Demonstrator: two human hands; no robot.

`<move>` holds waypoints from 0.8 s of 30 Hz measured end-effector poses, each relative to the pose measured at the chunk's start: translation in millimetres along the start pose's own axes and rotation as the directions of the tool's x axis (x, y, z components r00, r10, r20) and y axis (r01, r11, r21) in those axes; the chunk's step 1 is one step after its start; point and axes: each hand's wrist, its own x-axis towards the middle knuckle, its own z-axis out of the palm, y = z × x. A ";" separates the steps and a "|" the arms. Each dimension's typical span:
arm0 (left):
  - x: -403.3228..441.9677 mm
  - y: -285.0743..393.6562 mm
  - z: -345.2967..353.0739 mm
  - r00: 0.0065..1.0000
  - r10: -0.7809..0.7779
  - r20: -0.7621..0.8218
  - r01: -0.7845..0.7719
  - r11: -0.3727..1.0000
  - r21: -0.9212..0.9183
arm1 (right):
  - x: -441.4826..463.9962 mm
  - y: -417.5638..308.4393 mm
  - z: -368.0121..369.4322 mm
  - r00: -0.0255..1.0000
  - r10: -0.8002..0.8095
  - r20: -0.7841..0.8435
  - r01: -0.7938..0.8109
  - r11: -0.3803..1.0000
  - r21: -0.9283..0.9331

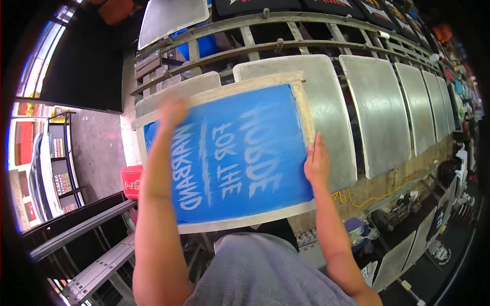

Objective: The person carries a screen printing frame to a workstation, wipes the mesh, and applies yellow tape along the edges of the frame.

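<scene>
Through the head camera I see a blue screen (235,155) stretched in a pale wooden frame (224,92), with rough, light lettering in reverse that reads "HORDE FOR THE WARBAND". It lies in the middle, tilted slightly, the far side overlapping grey boards (380,112) and the near side close to the wearer's grey shirt (265,270).

The right hand (317,160) touches the frame's right bar, its fingers straight and close together along the outer edge; I can't tell whether they clasp it. The left hand (173,111) is at the far left part of the frame, too blurred for me to judge how far its fingers are open or what they grip. The left forearm (155,178) blocks my view of most of the left bar.

A red box (132,182) with white script sits just left of that forearm. Metal rails (102,265) fill the near left. Far off, dark printed cloths (260,4) lie beyond a ladder-like rack (248,35). The boards run rightward in a row along a wooden counter (398,179), with a yellow cord (375,203) beside it. Left, a grey floor (99,158) stretches past a black panel (76,71).
</scene>
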 end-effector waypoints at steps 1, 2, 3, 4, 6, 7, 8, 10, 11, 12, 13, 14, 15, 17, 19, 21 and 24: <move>-28.2 -65.9 -1.3 0.986 -0.148 0.070 0.152 0.987 -0.059 | -0.5 -1.1 1.2 1.000 -0.003 0.001 0.003 1.000 0.009; -51.8 -110.4 -10.2 0.967 -0.217 0.132 0.184 0.957 0.223 | -0.7 -2.4 2.4 1.000 -0.003 -0.021 0.003 1.000 -0.007; -81.5 -120.7 -13.8 0.901 -0.427 -0.077 0.434 0.881 0.189 | 0.2 -2.8 3.3 0.999 -0.001 -0.041 0.000 1.000 -0.025; -102.4 -141.3 16.0 0.781 -0.577 -0.241 0.584 0.811 -0.049 | -0.1 -2.9 3.5 0.999 0.004 -0.036 -0.005 1.000 -0.019; -121.8 -107.4 23.3 0.828 -0.537 -0.161 0.534 0.843 -0.068 | -0.2 -4.7 4.9 0.990 -0.082 -0.114 0.070 0.991 -0.110; -123.0 -78.3 23.4 0.866 -0.494 -0.085 0.485 0.868 -0.104 | 0.9 -3.5 7.3 0.990 -0.086 -0.115 0.074 0.991 -0.107; -115.2 -37.1 12.3 0.915 -0.381 -0.133 0.377 0.925 -0.053 | 0.2 0.5 10.2 0.982 -0.103 -0.159 0.093 0.993 -0.069; -79.3 65.0 -0.9 0.961 -0.135 -0.242 0.149 0.988 0.038 | -2.6 5.9 11.2 0.972 -0.124 -0.199 0.119 0.992 -0.040; -66.0 122.8 -13.1 0.941 -0.052 -0.334 -0.044 0.961 -0.275 | -3.5 5.8 11.2 0.969 -0.116 -0.219 0.114 0.993 -0.024; -52.6 185.1 -24.5 0.933 0.096 -0.348 -0.229 0.902 -0.365 | -3.4 3.4 12.8 0.965 -0.114 -0.237 0.117 0.993 -0.001; -49.4 248.4 -36.3 0.910 0.223 -0.349 -0.367 0.825 -0.430 | -5.5 2.0 13.1 0.961 -0.097 -0.261 0.099 0.995 -0.004; -51.4 303.0 -43.2 0.875 0.335 -0.350 -0.474 0.740 -0.477 | -9.7 1.1 13.8 0.957 -0.079 -0.278 0.083 0.997 0.002; -57.0 352.9 -47.4 0.834 0.425 -0.351 -0.552 0.654 -0.517 | -9.1 0.6 14.7 0.959 -0.024 -0.283 0.039 0.998 0.047; -70.4 353.6 -82.9 0.753 0.635 -0.169 -0.613 0.587 -0.529 | -10.0 7.3 13.5 0.968 0.009 -0.252 0.012 0.997 0.082; -76.5 333.4 -75.7 0.756 0.620 -0.207 -0.622 0.585 -0.520 | -9.6 11.4 15.0 0.958 -0.016 -0.285 0.012 1.000 -0.016; -75.3 234.3 -48.7 0.826 0.522 -0.214 -0.545 0.638 -0.544 | -9.0 11.3 16.1 0.958 -0.020 -0.286 0.015 1.000 -0.022; -104.3 30.2 -27.7 0.986 0.103 -0.131 -0.142 0.933 -0.331 | -8.7 12.0 19.0 0.956 -0.017 -0.293 0.012 1.000 -0.020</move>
